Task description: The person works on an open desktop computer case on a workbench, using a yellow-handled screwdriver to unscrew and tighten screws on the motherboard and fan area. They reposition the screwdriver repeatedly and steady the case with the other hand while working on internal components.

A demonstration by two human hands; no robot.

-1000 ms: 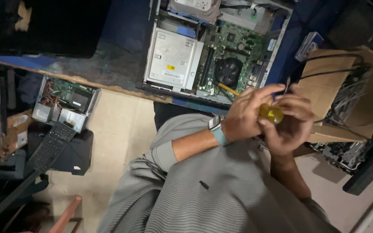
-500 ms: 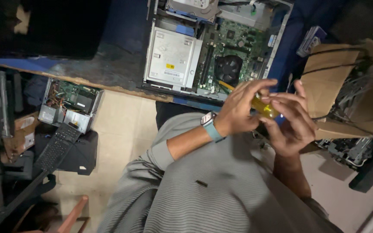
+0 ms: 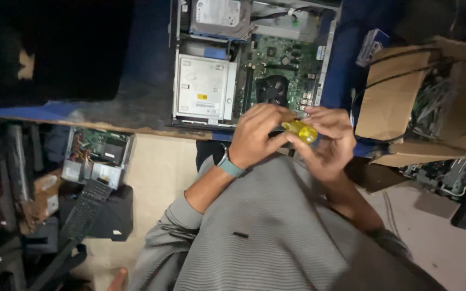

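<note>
Fingers [image 3: 269,119] of the left hand [image 3: 254,134] curl closed around the near end of a yellow screwdriver handle [image 3: 300,131], thumb pressed against its side. From the other side, the right hand [image 3: 327,141] cups the same handle, its fingertips [image 3: 315,114] bent over the top and its palm open beneath, so both hands grip the tool between them. Whether a shaft sticks out past the fingers cannot be told; it is hidden by the hands.

Just beyond the fingertips, on the blue-covered table [image 3: 152,64], lies an open desktop computer case [image 3: 252,59]. Its green circuit board [image 3: 284,59] with a round black fan [image 3: 272,89] sits directly past the left knuckles, and a silver drive box [image 3: 203,86] lies to the left of them. Farther off, at the far end of the case, is a hard drive [image 3: 221,13].

Right of the right-hand fingers stands a torn cardboard box [image 3: 405,91] stuffed with cables, close to but apart from the hand. A teal wristband [image 3: 228,166] wraps the left wrist, below which runs a grey ribbed sleeve [image 3: 190,215].

Well to the left of the hands, down on the pale floor [image 3: 157,172], rests another opened computer case [image 3: 98,156], with a black keyboard [image 3: 84,210] leaning just beneath it.
</note>
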